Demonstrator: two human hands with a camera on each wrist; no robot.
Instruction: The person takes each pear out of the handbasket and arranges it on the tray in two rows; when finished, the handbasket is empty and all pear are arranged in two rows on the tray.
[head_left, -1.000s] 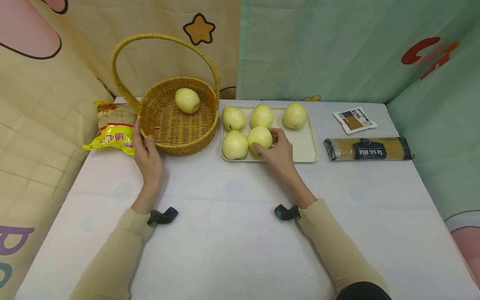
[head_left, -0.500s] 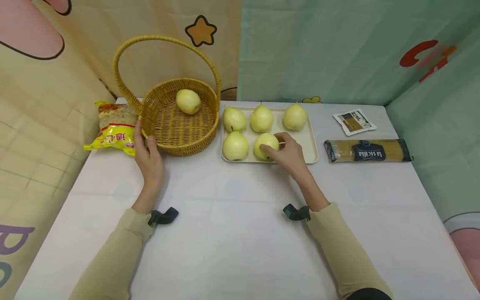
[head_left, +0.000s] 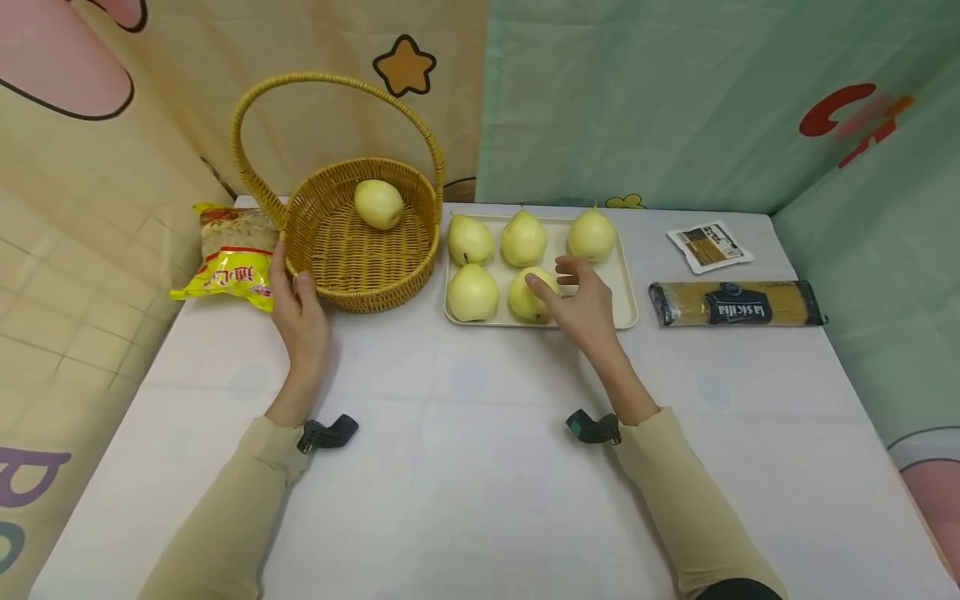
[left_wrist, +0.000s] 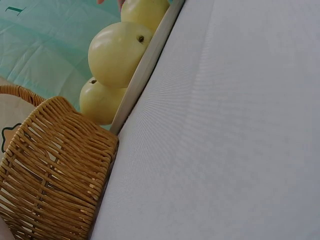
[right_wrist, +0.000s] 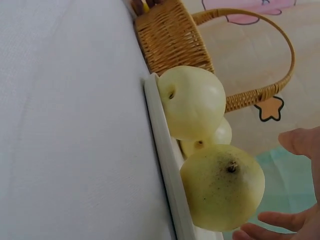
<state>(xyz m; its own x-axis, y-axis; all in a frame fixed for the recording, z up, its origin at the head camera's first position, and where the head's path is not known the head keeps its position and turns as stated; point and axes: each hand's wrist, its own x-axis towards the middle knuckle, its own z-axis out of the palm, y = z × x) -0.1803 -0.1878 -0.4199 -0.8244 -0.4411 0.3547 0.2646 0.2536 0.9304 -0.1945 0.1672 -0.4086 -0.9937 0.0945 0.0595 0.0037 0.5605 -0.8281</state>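
My left hand (head_left: 302, 327) rests against the left front side of a wicker basket (head_left: 375, 298) with a tall arched handle. One pale green-yellow pear (head_left: 378, 204) lies inside at the back. Beside the basket, a cream tray (head_left: 611, 307) carries several more pears. My right hand (head_left: 587, 312) hovers over the tray's front, thumb and fingers spread around the front middle pear (head_left: 527, 297). In the right wrist view, a gap shows between the thumb and this speckled pear (right_wrist: 222, 190); the lower fingertips are close to it, and whether they touch is unclear.
A yellow-and-clear food bag (head_left: 232, 258) stands left of the basket, close to my left hand. On the right lie a long noodle pack (head_left: 738, 302) and a small white sachet (head_left: 710, 246). Curtains (head_left: 637, 100) hang behind the white-covered table (head_left: 465, 467).
My right hand shifted the front middle pear slightly right on the tray, then loosened its fingers and rose off it. My left hand has stayed at the basket.
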